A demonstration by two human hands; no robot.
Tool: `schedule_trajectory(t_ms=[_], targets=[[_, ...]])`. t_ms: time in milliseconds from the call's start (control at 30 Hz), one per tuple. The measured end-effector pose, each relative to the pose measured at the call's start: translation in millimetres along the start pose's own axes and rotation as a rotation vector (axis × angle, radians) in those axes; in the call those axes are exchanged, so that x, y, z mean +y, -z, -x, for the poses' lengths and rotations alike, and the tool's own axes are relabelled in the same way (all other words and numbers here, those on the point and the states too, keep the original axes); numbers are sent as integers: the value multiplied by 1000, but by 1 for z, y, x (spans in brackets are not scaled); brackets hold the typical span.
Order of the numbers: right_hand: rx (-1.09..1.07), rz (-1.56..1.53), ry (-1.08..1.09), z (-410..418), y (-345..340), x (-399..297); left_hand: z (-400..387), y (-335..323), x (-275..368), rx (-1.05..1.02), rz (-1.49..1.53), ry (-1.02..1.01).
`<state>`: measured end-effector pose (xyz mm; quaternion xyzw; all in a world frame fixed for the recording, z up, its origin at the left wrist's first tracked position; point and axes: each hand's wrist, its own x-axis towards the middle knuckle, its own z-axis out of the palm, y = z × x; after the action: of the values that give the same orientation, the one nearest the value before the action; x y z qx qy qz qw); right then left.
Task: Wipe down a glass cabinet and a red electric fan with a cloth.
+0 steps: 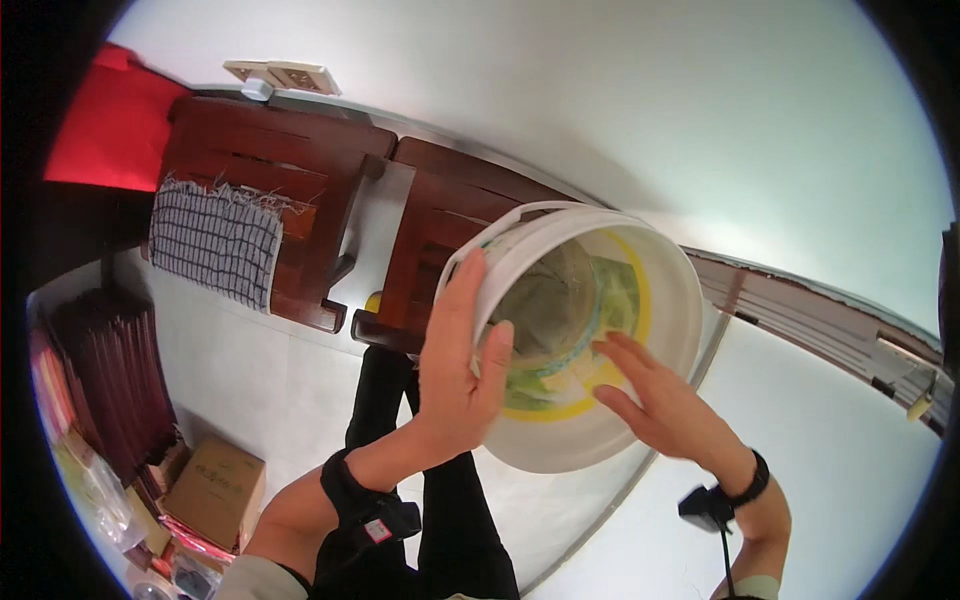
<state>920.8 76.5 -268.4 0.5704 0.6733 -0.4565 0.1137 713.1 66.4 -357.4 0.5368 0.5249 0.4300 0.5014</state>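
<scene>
A white plastic bucket point(589, 444) is tilted with its wide mouth facing me. Through its wall a yellow band and green printing show, and its bottom looks dark grey. A white carrying handle runs along the upper left of the rim. My left hand point(459, 375) holds the left side of the bucket, fingers along the outside and thumb over the rim. Over the mouth's lower right is my right hand point(664, 405), fingers spread and holding nothing. Whether its fingertips touch the inner wall I cannot tell. What bears the bucket's weight is hidden.
Dark red wooden seats point(360, 139) line the white wall, one bearing a checked cloth point(217, 244). A wall socket point(281, 77) sits above them. Lower left are a cardboard box point(214, 491) and a maroon pleated stack point(112, 360). A brown ledge point(817, 322) runs at right.
</scene>
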Motion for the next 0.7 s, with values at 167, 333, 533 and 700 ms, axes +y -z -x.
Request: schedule_trajectory(t_ms=[167,333,533,700], targets=[[-335,152,15,-68,-68,32,1,8,-5,21,-72,-76],[11,546,430,-122,-127,82,0,0,-3,40,12,-72],[-291,217,320,-117,-120,84,0,3,-2,83,29,-58],[-505,-94,120,-98,-75,42,2,2,-1,121,53,-29]])
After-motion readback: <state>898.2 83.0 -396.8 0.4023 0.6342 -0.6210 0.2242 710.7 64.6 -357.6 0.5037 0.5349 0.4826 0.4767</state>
